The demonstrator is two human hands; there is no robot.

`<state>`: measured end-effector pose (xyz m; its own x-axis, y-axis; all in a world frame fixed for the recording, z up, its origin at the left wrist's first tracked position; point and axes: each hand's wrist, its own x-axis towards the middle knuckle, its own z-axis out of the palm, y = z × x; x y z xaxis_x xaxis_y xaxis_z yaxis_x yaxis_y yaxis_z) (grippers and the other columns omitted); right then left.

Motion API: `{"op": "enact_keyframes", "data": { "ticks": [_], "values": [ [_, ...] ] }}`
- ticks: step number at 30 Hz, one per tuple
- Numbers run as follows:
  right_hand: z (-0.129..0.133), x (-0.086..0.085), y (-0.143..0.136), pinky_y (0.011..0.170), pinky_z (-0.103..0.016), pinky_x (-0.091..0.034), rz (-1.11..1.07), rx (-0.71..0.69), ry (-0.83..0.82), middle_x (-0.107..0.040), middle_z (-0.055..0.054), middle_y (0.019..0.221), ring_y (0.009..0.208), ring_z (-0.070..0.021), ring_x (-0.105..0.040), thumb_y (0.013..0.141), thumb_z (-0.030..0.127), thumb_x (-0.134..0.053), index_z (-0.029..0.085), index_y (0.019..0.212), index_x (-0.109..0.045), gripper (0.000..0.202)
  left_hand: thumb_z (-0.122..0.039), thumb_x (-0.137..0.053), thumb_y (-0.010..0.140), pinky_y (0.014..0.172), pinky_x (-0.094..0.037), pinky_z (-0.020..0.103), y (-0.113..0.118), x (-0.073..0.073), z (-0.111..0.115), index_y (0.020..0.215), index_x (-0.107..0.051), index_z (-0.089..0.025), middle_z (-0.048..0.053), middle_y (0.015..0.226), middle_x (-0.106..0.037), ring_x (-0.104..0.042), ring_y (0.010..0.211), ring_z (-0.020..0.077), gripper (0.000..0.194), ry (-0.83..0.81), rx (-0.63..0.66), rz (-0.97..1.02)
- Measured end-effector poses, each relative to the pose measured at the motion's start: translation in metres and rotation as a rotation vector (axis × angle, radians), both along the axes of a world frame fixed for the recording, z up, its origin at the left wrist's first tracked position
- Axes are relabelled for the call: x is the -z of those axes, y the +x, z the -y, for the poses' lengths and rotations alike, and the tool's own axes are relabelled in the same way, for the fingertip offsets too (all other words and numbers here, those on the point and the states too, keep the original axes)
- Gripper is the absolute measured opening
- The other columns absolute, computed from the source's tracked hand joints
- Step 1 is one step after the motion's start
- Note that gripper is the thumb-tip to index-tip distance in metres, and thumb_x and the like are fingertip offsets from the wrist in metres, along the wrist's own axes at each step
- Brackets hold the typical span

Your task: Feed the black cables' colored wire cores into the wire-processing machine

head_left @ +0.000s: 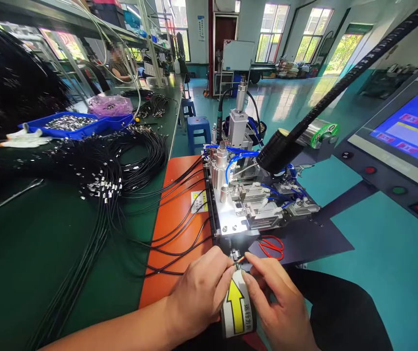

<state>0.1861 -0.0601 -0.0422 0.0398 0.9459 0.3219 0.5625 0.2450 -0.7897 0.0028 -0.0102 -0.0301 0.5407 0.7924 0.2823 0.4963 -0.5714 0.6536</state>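
My left hand (205,287) is closed, thumb and forefinger pinching the end of a thin black cable at the machine's near end. Close on its right, my right hand (278,297) is also closed, its fingertips at the short coloured wires (242,259) that stick out of the cable. Just below the fingertips is a round part with a white label and a yellow arrow (235,307). The metal machine (263,204) with blue air tubes stands right in front of both hands, and a bright light shines on its near plate.
Black cables (146,156) lie in bundles on the green table (19,253) and across the orange plate (176,214). Blue trays (85,129) hold small metal parts. A control screen (413,129) stands right; a black hose slants overhead. A person (118,63) sits far left.
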Motion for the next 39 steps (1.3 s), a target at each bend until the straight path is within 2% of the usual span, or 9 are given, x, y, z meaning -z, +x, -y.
{"op": "enact_keyframes", "data": {
  "ticks": [7, 12, 17, 20, 25, 28, 30, 35, 39],
  "values": [
    [0.006, 0.000, -0.004, 0.074, -0.024, -0.056, 0.007, 0.060, 0.049, -0.066, -0.005, 0.099, 0.085, -0.0177, -0.068, 0.093, 0.021, -0.058, 0.027, 0.120, -0.068, 0.029, -0.019, -0.040, 0.100, 0.065, -0.041, 0.029, 0.001, 0.001, 0.002, 0.086, -0.055, -0.019, 0.003, 0.082, -0.051, -0.052, 0.072, 0.0163, 0.021, 0.012, -0.031, 0.004],
    [-0.001, -0.007, -0.008, 0.063, -0.023, -0.055, -0.153, 0.071, -0.129, -0.067, -0.004, 0.089, 0.074, -0.0170, -0.067, 0.093, 0.029, -0.060, 0.024, 0.096, -0.072, 0.013, -0.020, -0.041, 0.100, 0.064, -0.040, 0.029, 0.001, 0.001, 0.002, 0.086, -0.054, -0.019, 0.003, 0.082, -0.052, -0.051, 0.071, 0.0162, 0.019, 0.005, -0.033, 0.012],
    [-0.009, -0.015, -0.010, 0.060, -0.024, -0.051, -0.250, 0.067, -0.225, -0.066, -0.003, 0.081, 0.069, -0.0173, -0.065, 0.092, 0.034, -0.061, 0.023, 0.080, -0.069, 0.018, -0.019, -0.042, 0.100, 0.064, -0.039, 0.029, 0.000, -0.001, 0.001, 0.086, -0.055, -0.019, 0.003, 0.082, -0.053, -0.051, 0.072, 0.0162, 0.019, 0.018, -0.024, 0.032],
    [-0.009, -0.015, -0.012, 0.061, -0.024, -0.050, -0.216, 0.051, -0.180, -0.066, -0.002, 0.082, 0.071, -0.0170, -0.064, 0.093, 0.031, -0.060, 0.023, 0.082, -0.069, 0.016, -0.018, -0.042, 0.100, 0.063, -0.039, 0.029, 0.001, -0.003, 0.000, 0.085, -0.054, -0.018, 0.003, 0.081, -0.052, -0.051, 0.072, 0.0159, 0.019, 0.030, -0.013, 0.044],
    [-0.006, -0.003, -0.020, 0.065, -0.026, -0.049, -0.071, 0.079, 0.037, -0.065, -0.003, 0.080, 0.071, -0.0169, -0.063, 0.093, 0.023, -0.058, 0.022, 0.090, -0.069, 0.012, -0.018, -0.043, 0.100, 0.064, -0.038, 0.029, 0.001, -0.003, 0.001, 0.084, -0.052, -0.019, 0.002, 0.080, -0.052, -0.050, 0.071, 0.0155, 0.018, 0.020, -0.009, 0.027],
    [-0.005, 0.000, -0.023, 0.067, -0.026, -0.048, -0.042, 0.063, 0.088, -0.064, -0.003, 0.081, 0.072, -0.0167, -0.064, 0.093, 0.020, -0.058, 0.021, 0.094, -0.069, 0.011, -0.018, -0.043, 0.100, 0.063, -0.037, 0.028, 0.000, -0.001, 0.001, 0.082, -0.050, -0.019, 0.002, 0.079, -0.051, -0.049, 0.070, 0.0151, 0.019, 0.027, -0.015, 0.029],
    [-0.005, -0.002, -0.022, 0.066, -0.026, -0.048, -0.105, 0.054, 0.018, -0.063, -0.003, 0.082, 0.073, -0.0168, -0.063, 0.093, 0.023, -0.058, 0.021, 0.091, -0.069, 0.011, -0.018, -0.043, 0.099, 0.062, -0.037, 0.028, -0.001, -0.001, 0.001, 0.081, -0.050, -0.019, 0.001, 0.078, -0.050, -0.049, 0.069, 0.0148, 0.019, 0.029, -0.025, 0.028],
    [-0.008, -0.011, -0.006, 0.062, -0.026, -0.047, -0.398, 0.002, -0.344, -0.060, -0.001, 0.081, 0.070, -0.0164, -0.058, 0.090, 0.038, -0.064, 0.021, 0.088, -0.066, 0.016, -0.020, -0.043, 0.100, 0.061, -0.036, 0.029, 0.000, 0.000, 0.001, 0.084, -0.055, -0.019, 0.002, 0.078, -0.051, -0.050, 0.070, 0.0156, 0.019, 0.065, -0.014, -0.003],
    [-0.014, -0.012, 0.004, 0.061, -0.026, -0.046, -0.458, -0.030, -0.443, -0.057, 0.000, 0.078, 0.068, -0.0155, -0.053, 0.086, 0.039, -0.070, 0.021, 0.092, -0.066, 0.019, -0.020, -0.042, 0.100, 0.061, -0.036, 0.029, 0.001, -0.001, 0.001, 0.083, -0.056, -0.018, 0.003, 0.077, -0.051, -0.049, 0.069, 0.0162, 0.021, 0.091, -0.010, -0.029]
  ]
}}
